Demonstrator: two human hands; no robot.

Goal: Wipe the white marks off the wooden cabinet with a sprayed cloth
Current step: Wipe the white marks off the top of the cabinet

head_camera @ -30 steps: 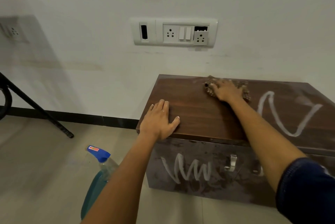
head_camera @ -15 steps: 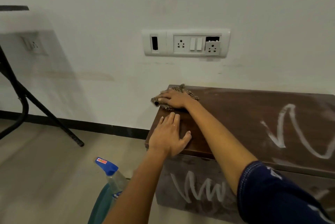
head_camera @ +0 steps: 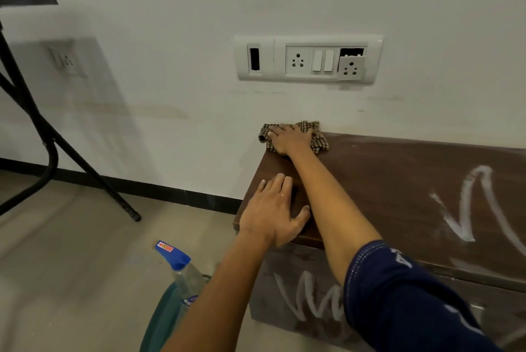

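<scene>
Cabinet point(head_camera: 398, 180) at wall point(head_camera: 170, 38), top marked | R fingers point(head_camera: 277, 131) flat on cloth point(head_camera: 320, 143) | L fingers point(head_camera: 277, 189) flat

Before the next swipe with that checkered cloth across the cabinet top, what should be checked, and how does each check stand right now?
1. Cloth under the right hand: ok, the fingers press it flat at the top's far left corner.
2. Left hand steadying the cabinet: ok, flat near the front left edge.
3. Path to the white zigzag on the top: ok, bare wood between.
4. Cloth damp enough: cannot tell.
5. Marks gone: not ok, that zigzag and a scribble on the front are unwiped.
6. Spray bottle at hand: ok, low beside the left arm.
</scene>
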